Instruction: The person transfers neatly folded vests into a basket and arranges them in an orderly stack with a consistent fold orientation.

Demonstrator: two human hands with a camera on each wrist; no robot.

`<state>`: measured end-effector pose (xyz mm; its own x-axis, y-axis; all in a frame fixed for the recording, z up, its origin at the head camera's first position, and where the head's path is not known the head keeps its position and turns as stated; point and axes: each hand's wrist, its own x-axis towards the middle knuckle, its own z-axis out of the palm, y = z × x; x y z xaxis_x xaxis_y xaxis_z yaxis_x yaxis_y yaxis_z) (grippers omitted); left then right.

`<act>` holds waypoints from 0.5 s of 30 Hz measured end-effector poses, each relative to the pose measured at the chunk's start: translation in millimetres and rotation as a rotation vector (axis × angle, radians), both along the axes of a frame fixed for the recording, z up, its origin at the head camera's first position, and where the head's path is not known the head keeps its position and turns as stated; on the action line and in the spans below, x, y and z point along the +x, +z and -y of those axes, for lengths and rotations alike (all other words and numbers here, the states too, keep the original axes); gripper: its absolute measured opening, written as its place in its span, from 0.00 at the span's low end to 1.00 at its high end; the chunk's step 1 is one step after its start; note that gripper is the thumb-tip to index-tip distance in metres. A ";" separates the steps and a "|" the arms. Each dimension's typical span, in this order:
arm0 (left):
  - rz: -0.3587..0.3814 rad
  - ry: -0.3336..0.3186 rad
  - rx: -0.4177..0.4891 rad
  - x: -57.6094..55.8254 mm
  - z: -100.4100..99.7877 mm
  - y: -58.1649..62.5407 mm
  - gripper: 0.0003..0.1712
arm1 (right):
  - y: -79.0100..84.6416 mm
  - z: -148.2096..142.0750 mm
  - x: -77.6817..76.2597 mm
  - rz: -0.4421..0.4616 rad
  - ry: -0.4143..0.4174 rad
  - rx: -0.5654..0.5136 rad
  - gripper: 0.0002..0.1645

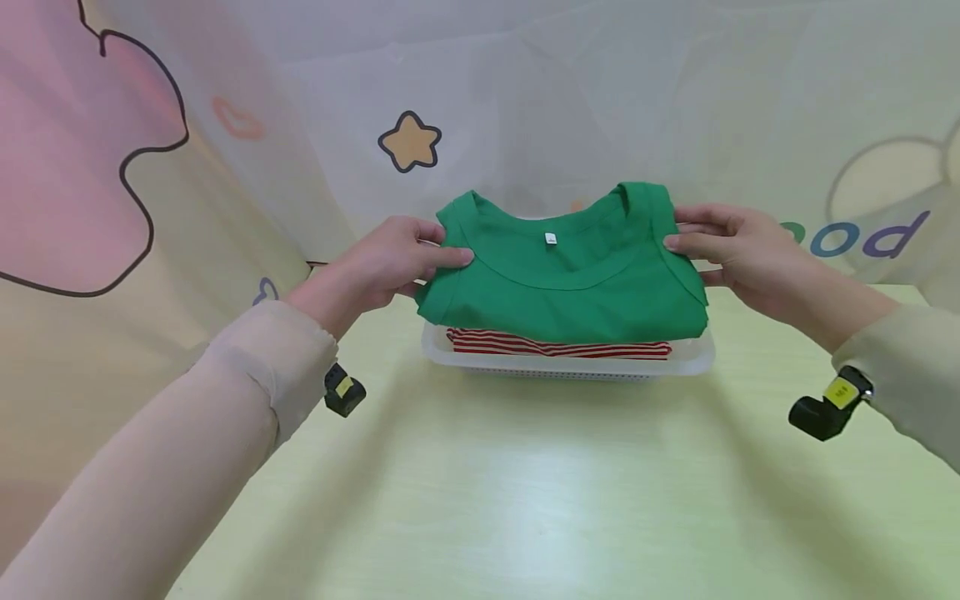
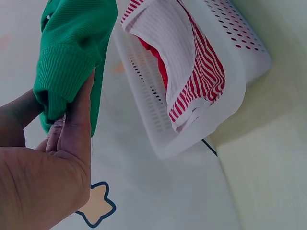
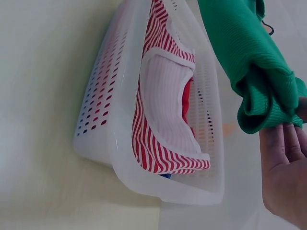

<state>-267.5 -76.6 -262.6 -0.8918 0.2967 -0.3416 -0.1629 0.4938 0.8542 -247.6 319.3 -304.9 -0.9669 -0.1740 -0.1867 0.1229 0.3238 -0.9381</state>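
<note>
A folded green tank top (image 1: 570, 292) with a small white neck label hangs between both hands, above a white plastic basket (image 1: 442, 354). Its left side is pinched by my left hand (image 1: 397, 258), thumb in front and fingers behind. On the other side my right hand (image 1: 738, 250) grips it the same way near the armhole. Inside the basket lies a folded red-and-white striped garment (image 3: 163, 158), whose pale inner side faces up in the wrist views. Something red (image 2: 156, 60) shows beneath that garment.
The basket has perforated walls and stands on a pale table (image 1: 525, 483) near its back edge. Behind it hangs a light cloth backdrop (image 1: 562, 100) printed with a star, letters and a pink shape. Small black cameras (image 1: 828, 404) are strapped at both wrists.
</note>
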 end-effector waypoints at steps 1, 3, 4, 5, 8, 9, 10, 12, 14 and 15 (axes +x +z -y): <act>-0.004 0.004 -0.004 -1.5 -0.8 -1.3 0.14 | -0.7 0.3 -1.0 -0.002 -0.001 0.008 0.44; -0.015 0.010 -0.012 -4.9 -3.1 -4.7 0.16 | -3.4 0.5 -3.8 -0.003 -0.003 0.027 0.44; -0.021 0.014 -0.017 -6.9 -4.4 -6.8 0.18 | -5.1 1.3 -5.2 -0.002 -0.007 0.038 0.44; -0.025 0.017 -0.023 -9.0 -5.9 -9.2 0.20 | -7.1 1.8 -7.0 -0.004 -0.005 0.052 0.44; -0.033 0.018 -0.048 -15.7 -10.8 -17.0 0.22 | -14.2 4.0 -13.0 -0.001 -0.006 0.092 0.44; -0.033 0.020 -0.056 -17.9 -12.4 -19.8 0.22 | -16.6 4.8 -15.0 0.000 -0.006 0.104 0.43; -0.032 0.021 -0.066 -19.6 -14.0 -22.3 0.23 | -18.9 6.0 -16.7 0.001 -0.007 0.118 0.43; -0.034 0.022 -0.091 -22.7 -16.9 -27.6 0.22 | -23.0 8.1 -19.6 0.005 -0.007 0.138 0.42; -0.038 0.030 -0.122 -24.6 -19.0 -32.6 0.21 | -26.6 10.2 -21.9 0.011 -0.007 0.149 0.41; -0.041 0.035 -0.140 -25.4 -19.7 -34.9 0.21 | -28.5 11.2 -22.9 0.012 -0.006 0.153 0.41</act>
<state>-292.9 -57.0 -297.5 -0.9148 0.2175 -0.3404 -0.1484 0.6029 0.7839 -270.5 308.1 -333.4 -0.9654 -0.1365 -0.2223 0.1364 0.4624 -0.8761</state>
